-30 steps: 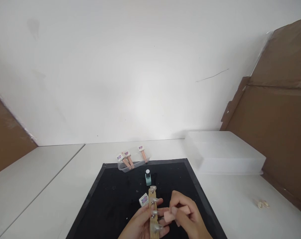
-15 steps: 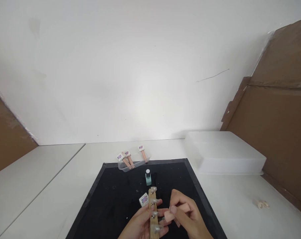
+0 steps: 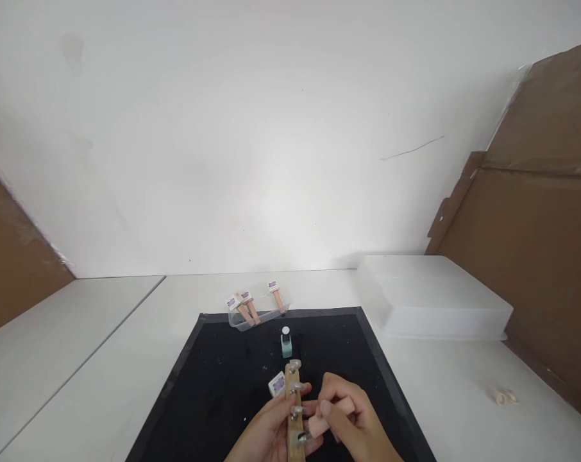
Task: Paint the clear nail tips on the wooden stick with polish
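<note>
My left hand [image 3: 264, 433] is closed around a narrow wooden strip [image 3: 294, 399] held lengthwise, with several clear nail tips [image 3: 299, 386] fixed along it. My right hand [image 3: 360, 420] pinches the peach cap of a nail polish brush [image 3: 318, 425]. Its lower end is beside the nearest nail tip [image 3: 304, 437]; the bristles are not clear, so I cannot tell whether they touch it. A white square polish bottle [image 3: 277, 384] with a purple pattern is left of the strip, partly behind it. Beyond the strip stands a teal bottle [image 3: 286, 346] with a white top.
A black mat [image 3: 213, 385] lies on the white table. At its far edge, a clear tray [image 3: 242, 326] holds peach-capped bottles [image 3: 245, 312]. A white plastic box [image 3: 444, 301] sits at the back right, and small pale rings [image 3: 505, 397] lie on the right.
My right hand has moved slightly left and down with the peach cap, from a middle nail tip towards the nearest one. The wooden strip has barely shifted left.
</note>
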{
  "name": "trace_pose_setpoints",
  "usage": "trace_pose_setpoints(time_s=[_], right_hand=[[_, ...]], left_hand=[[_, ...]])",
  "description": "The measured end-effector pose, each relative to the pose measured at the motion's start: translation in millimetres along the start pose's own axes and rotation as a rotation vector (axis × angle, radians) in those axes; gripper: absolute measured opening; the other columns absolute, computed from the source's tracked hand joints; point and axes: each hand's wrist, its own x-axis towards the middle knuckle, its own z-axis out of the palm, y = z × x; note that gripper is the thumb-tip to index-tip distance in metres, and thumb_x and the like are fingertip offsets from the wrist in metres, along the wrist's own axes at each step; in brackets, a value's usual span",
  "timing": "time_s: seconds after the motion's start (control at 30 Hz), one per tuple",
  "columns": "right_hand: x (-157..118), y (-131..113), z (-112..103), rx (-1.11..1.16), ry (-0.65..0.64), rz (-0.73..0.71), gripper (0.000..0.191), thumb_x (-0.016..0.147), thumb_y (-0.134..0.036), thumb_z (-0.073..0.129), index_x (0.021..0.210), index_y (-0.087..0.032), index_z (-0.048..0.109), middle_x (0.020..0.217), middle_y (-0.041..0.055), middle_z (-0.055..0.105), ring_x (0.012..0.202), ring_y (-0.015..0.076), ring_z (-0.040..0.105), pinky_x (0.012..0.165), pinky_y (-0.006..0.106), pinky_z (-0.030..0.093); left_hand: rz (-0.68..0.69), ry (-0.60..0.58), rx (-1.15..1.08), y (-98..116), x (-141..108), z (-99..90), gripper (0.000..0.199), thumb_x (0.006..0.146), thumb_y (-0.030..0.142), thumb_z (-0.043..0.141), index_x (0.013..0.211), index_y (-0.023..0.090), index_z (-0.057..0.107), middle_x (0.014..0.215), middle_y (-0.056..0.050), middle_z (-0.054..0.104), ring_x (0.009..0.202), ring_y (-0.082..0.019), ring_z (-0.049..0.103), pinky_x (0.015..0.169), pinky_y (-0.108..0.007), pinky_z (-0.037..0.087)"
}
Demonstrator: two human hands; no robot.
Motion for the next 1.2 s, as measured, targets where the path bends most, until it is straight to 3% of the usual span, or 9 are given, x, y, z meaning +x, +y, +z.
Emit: trace_pose_setpoints(time_s=[0.17,0.4,1.2], right_hand=[[2,-3,1,-0.047,-0.022,-0.048,0.029,0.08,-0.032,0.054,0.056,-0.017,0.054,0.059,-0.0029,0.042,0.052,0.0121,0.041,0.053,0.024,0.033],[2,-4,1,-0.158,-0.084,-0.224,0.017,0.075,-0.013,0.052,0.06,-0.019,0.057,0.059,-0.0024,0.046,0.054,0.013,0.043,0.053,0.024,0.033],[4,-8,1,-0.262,-0.123,-0.219,0.019,0.073,-0.014,0.049,0.054,-0.018,0.049,0.055,-0.0034,0.041,0.05,0.012,0.044,0.049,0.022,0.035]], left_hand=[[0.012,-0.005,-0.016,1,0,2.0,0.023,0.072,0.029,0.058,0.09,0.014,0.06,0.077,-0.006,0.067,0.071,-0.016,0.062,0.081,-0.035,0.042],[0.024,-0.017,-0.028,-1,-1,2.7,0.022,0.073,0.027,0.058,0.09,0.014,0.059,0.072,-0.004,0.066,0.07,-0.016,0.062,0.076,-0.032,0.043],[-0.002,0.0,-0.046,-6,2,-0.7,0.018,0.073,0.024,0.057,0.087,0.013,0.059,0.063,-0.001,0.063,0.059,-0.013,0.059,0.071,-0.033,0.045]])
